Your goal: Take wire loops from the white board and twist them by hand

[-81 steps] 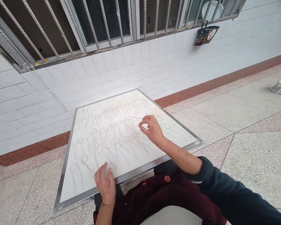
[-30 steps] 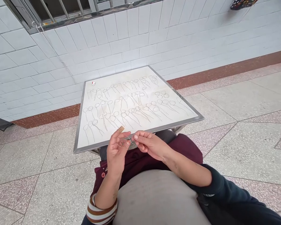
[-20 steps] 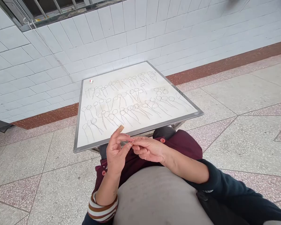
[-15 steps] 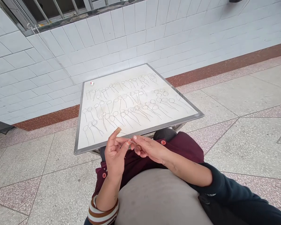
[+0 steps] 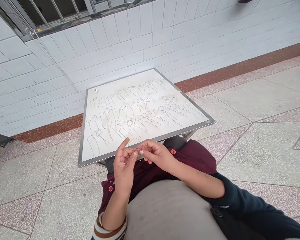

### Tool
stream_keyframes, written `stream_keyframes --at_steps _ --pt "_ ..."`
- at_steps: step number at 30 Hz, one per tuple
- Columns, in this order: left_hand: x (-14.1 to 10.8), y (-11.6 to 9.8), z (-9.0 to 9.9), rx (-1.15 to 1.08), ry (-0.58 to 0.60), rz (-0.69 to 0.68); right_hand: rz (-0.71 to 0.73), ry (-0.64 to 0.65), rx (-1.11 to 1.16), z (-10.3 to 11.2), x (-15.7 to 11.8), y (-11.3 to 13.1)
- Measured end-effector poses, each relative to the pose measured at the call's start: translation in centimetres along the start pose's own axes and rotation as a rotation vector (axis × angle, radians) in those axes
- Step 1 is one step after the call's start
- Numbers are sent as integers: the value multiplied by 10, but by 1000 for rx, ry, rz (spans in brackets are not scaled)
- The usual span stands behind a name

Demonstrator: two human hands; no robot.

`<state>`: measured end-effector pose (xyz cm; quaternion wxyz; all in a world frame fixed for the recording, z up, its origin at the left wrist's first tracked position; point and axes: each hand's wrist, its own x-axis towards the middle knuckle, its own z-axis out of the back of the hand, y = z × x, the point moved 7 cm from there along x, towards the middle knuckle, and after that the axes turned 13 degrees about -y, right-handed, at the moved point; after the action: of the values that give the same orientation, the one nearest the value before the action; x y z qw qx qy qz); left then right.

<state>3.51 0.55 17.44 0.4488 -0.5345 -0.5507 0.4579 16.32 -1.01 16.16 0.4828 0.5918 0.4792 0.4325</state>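
My left hand (image 5: 124, 164) pinches a thin wire (image 5: 134, 139) between thumb and a finger, with its index finger raised and something tan wrapped on that fingertip. From the right, my right hand (image 5: 155, 154) closes on the same wire, its fingertips almost touching those of my left hand. Part of the wire curves in a loop above and below the pinched spot; where its ends run is hidden by the fingers. Both hands are over my lap, just before the table's near edge. Rows of thin wire pieces with round loops (image 5: 144, 116) lie on the white table (image 5: 129, 78).
Four-sided grey metal trim (image 5: 81, 146) edges the table. A small red and white object (image 5: 96, 90) sits at its far left corner. Behind stands a white tiled wall (image 5: 129, 43) with a barred window (image 5: 57, 13). Speckled stone floor (image 5: 240, 150) surrounds the table.
My right hand's fingers have curled in and its thumb has shifted down against the wire. A larger loop of wire now shows around the fingertips. The view has shifted slightly.
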Motion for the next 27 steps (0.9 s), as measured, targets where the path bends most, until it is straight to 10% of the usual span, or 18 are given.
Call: stream_keyframes --at_steps 11,22,27 --pt "3 2 4 -54 -163 -33 43 -50 -114 4 0 -4" --pt "23 -10 27 -297 -415 -109 -200 -178 249 1 -7 -32" --pt "24 -18 31 -182 -459 -186 243 -191 -271 10 -9 -6"
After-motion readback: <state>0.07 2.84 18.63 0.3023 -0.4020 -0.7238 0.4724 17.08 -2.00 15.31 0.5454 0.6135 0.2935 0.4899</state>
